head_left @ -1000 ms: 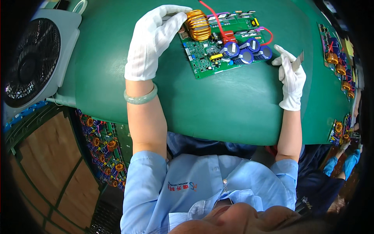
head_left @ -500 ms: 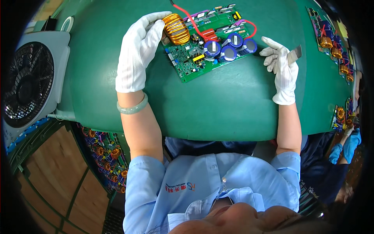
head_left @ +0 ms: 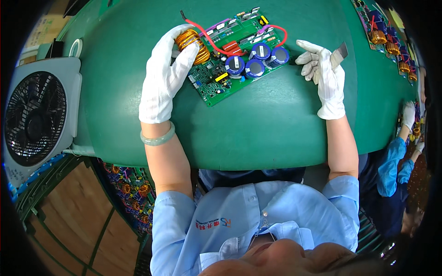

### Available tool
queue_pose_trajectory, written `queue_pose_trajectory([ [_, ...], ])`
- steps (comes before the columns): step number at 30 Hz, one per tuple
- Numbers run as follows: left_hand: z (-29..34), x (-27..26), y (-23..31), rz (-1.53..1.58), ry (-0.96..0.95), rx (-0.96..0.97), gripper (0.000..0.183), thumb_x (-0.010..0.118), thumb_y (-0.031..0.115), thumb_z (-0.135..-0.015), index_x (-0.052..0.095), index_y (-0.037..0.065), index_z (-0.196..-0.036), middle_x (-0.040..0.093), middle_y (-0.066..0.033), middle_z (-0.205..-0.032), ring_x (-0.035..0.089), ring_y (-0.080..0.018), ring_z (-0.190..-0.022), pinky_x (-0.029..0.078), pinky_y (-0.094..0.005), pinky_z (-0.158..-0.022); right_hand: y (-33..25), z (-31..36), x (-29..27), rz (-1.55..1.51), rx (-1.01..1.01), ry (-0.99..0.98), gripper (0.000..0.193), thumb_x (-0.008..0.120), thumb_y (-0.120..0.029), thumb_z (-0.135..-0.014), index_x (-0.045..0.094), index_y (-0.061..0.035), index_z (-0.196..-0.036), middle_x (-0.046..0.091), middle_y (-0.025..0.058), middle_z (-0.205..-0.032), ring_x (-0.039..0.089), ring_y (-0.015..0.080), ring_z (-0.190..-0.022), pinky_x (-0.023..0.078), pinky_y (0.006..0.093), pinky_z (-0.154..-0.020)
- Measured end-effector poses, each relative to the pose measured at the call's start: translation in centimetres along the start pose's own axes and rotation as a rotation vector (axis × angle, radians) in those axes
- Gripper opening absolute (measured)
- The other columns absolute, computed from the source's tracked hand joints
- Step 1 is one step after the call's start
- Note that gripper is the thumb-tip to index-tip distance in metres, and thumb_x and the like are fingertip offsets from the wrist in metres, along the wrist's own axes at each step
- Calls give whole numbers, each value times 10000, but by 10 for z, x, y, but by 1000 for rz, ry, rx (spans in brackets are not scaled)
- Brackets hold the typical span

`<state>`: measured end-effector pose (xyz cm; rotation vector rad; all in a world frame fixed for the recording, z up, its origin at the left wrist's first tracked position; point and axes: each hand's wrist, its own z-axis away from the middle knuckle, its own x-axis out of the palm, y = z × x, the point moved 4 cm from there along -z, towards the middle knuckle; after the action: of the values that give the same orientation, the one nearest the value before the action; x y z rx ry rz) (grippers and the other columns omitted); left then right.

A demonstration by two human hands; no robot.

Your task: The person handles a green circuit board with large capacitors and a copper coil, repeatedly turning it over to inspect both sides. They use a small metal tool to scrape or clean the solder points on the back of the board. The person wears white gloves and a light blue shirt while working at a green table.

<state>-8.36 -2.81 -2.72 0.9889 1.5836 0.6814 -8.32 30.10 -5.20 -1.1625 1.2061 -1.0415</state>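
On the green table lies a green circuit board [head_left: 212,97] with blue-topped round capacitors [head_left: 254,68], dark red parts and a loose red wire [head_left: 202,31]. My left hand [head_left: 163,73], in a white glove, is closed round the copper-wound coil [head_left: 200,54] at the board's left end, its thumb across the near side. To the right of the board, my gloved right hand [head_left: 328,76] holds a flat metal blade [head_left: 340,54] that sticks out up and to the right. Its fingers point left, loosely stretched and apart from the board; the blade's grip is hidden in the hand.
A grey box fan [head_left: 39,115] stands at the left. More boards with coils [head_left: 389,43] line the table's far right, and others sit in a rack [head_left: 131,188] below the left edge. At the right, a co-worker's gloved hand [head_left: 408,115] is over further boards.
The board appears shifted left and slightly down in the view, along with both hands. My left thumb has come over the coil. The co-worker's arms have moved further into view.
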Motion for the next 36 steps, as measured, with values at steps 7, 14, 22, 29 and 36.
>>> queue_pose_trajectory([
  [7,-2,-2,-4,15,3,65,368,643,236,-972,607,19,-1267,659,-119,-1135,648,-192,-969,530,-308,-874,-4,0,4,9,25,-21,486,379,-366,-1090,665,-2,-1238,686,68,-899,526,68,-680,432,209,-605],
  [14,0,-10,-6,116,-122,-143,368,639,258,-984,612,3,-1248,662,-65,-1082,605,-128,-935,518,-271,-779,-4,-1,4,20,16,-3,532,363,-397,-1088,641,24,-1253,674,88,-895,526,67,-660,422,204,-591],
  [22,1,-7,-3,50,-115,-60,325,607,241,-1000,620,12,-1230,663,-63,-1050,612,-137,-940,524,-282,-793,-4,-2,4,35,23,8,557,352,-420,-1088,639,28,-1253,676,88,-880,533,68,-648,431,208,-578],
  [29,-2,-6,2,-152,-113,295,298,636,210,-945,639,-2,-1154,662,-159,-1158,628,-293,-1067,492,-349,-949,-8,1,2,11,27,60,560,336,-417,-1090,638,29,-1242,675,88,-869,525,73,-628,433,214,-566],
  [36,-1,14,35,-257,-134,306,505,840,23,-676,603,6,-1123,624,-145,-1146,619,-315,-1059,495,-373,-939,-12,2,-11,36,8,138,499,365,-385,-1082,667,-7,-1206,707,85,-847,537,78,-580,441,212,-545],
])
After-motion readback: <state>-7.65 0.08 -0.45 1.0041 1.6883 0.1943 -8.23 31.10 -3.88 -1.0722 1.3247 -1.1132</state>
